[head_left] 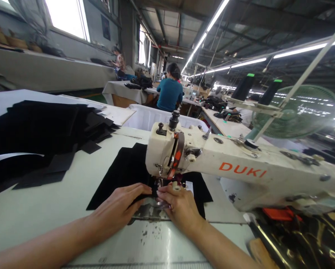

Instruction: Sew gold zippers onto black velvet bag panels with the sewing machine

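A black fabric piece [114,175] lies flat under the head of a white sewing machine [203,149] marked DUKI. Left of the presser foot [159,183], my left hand [121,201] holds the fabric's near edge, fingers together and thumb below. My right hand [181,205] pinches the same edge close against the foot on its right side. Both sets of fingertips are almost touching in front of the needle area. The needle tip is hidden behind the fingers and foot. A small white tag [189,187] shows on the fabric behind my right hand.
Black cut pieces [46,127] lie in a loose pile at the left of the table. Behind the machine stand a white bin [139,115] and a person in blue [170,92]. Thread cones [242,86] and a green fan [296,112] are right; glossy black material [301,239] lies lower right.
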`<state>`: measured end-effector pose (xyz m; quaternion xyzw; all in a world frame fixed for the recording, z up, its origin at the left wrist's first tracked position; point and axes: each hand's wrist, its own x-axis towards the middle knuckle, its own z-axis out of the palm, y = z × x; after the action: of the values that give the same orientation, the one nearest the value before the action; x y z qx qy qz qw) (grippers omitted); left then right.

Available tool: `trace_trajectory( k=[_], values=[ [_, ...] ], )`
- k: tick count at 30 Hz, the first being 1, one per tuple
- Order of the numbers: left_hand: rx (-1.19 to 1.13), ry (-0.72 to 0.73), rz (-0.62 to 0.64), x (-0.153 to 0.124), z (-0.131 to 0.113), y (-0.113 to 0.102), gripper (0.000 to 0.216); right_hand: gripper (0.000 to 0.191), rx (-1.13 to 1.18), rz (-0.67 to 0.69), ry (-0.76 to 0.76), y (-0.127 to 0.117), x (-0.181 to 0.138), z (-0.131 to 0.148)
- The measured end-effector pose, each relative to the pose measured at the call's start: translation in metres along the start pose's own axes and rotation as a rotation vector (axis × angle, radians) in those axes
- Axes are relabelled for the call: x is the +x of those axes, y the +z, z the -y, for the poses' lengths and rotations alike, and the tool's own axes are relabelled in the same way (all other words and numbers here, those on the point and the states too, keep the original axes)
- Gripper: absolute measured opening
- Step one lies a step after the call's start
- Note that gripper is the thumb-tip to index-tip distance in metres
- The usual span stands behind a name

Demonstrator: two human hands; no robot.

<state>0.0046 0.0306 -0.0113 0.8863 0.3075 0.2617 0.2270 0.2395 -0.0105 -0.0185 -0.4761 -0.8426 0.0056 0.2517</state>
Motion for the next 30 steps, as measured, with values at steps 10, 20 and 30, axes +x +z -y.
trace_trajectory(
  k=[10, 20, 30],
  values=[
    [0.169, 0.334, -0.015, 0.002, 0.003, -0.002, 0.042, 0.024, -0.007, -0.005, -0.012, -0.001, 0.001, 0.001],
    [0.358, 0.383, 0.083, 0.005, -0.026, -0.022, 0.052, 0.022, -0.06, -0.082, -0.121, -0.003, -0.004, 0.002],
    [0.364, 0.443, 0.035, 0.006, -0.017, -0.017, 0.053, 0.022, -0.137, -0.098, -0.205, -0.003, -0.002, 0.006]
  ],
)
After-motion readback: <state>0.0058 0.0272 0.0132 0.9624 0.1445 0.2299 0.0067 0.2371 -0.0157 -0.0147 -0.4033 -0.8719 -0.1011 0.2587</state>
